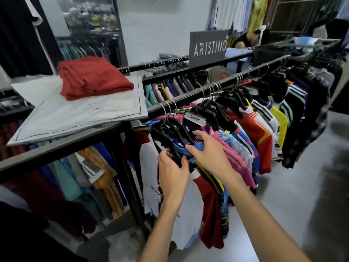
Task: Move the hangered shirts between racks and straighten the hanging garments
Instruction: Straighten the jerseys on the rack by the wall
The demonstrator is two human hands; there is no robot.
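Curled around the shoulder of a black plastic hanger, the left hand has fingers and thumb wrapped over the dark edge at the near end of the packed row. Right hand is beside it, fingers spread and nearly straight, pressing flat on the blue and pink jersey shoulders (no pinch visible there). Below the hands hang a white printed shirt and a maroon jersey, both on the long black metal rail. Further along that rail come a red and yellow jersey, then a bright yellow shirt. Off left, a folded red cloth stack sits on pale grey folded fabric. Behind stands a grey ARISTINO sign.
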